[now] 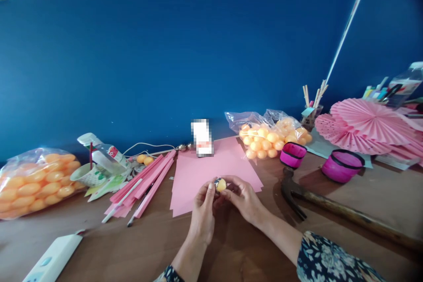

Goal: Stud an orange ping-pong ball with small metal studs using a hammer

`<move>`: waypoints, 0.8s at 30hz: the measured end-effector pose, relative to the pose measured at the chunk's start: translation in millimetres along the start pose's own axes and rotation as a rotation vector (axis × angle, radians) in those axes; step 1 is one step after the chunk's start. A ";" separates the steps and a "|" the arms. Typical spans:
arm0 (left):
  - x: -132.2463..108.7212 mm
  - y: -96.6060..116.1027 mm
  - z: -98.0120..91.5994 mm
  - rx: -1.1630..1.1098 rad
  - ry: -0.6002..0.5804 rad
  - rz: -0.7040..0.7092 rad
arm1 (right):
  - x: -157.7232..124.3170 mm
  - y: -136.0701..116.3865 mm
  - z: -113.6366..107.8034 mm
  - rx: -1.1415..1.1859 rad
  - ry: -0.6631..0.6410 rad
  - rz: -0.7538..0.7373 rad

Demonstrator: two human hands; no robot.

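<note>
Between the fingertips of both hands is a small yellow-orange ball (221, 185), partly covered by something dark and shiny, perhaps foil. My left hand (204, 205) pinches it from the left, thumb up along its side. From the right, my right hand (243, 198) closes its thumb and fingers on the same ball. Some of the fingers behind the ball are hidden. Beneath and beyond the hands, pink paper sheets (211, 167) lie flat on the brown table (155, 251). A blurred-out phone-like white object (202, 138) stands upright at their far edge.
Bags of orange balls stand at left (39, 185) and back right (261, 139). Pink strips (145, 185), a bottle (109, 154) and a cup (86, 175) lie left. A hammer (343, 207), magenta rings (342, 167) and pink paper fans (370, 123) occupy the right. A power strip (54, 257) is front left.
</note>
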State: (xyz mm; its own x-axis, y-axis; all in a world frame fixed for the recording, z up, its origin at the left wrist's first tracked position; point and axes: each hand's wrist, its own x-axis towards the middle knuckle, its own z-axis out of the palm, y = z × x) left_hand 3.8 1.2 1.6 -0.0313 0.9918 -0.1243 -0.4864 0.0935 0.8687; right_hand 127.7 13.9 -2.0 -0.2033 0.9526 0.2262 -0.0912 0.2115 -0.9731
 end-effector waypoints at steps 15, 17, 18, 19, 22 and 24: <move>9.8 12.4 -8.9 -0.178 0.129 0.058 | -14.7 -25.3 0.3 -0.442 0.092 -0.199; 10.4 15.0 -10.5 -0.221 0.122 0.030 | -27.5 -35.2 -6.9 -0.544 0.089 -0.242; 10.5 15.9 -11.1 -0.244 0.105 0.014 | -35.5 -39.3 -13.0 -0.612 0.076 -0.259; 10.5 16.8 -11.4 -0.266 0.083 -0.004 | -44.2 -42.6 -21.0 -0.690 0.079 -0.280; 9.2 20.0 -10.9 -0.312 0.048 -0.074 | -70.4 -45.8 -57.3 -0.978 0.084 -0.300; 6.8 23.0 -9.4 -0.323 0.036 -0.113 | -85.3 -42.6 -88.6 -1.183 0.128 -0.304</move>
State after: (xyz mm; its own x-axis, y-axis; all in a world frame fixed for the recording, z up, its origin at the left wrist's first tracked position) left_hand -15.8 9.2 16.2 0.0107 0.9723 -0.2333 -0.7399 0.1647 0.6522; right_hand 235.3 -56.9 16.2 -0.2250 0.8302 0.5101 0.8359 0.4335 -0.3368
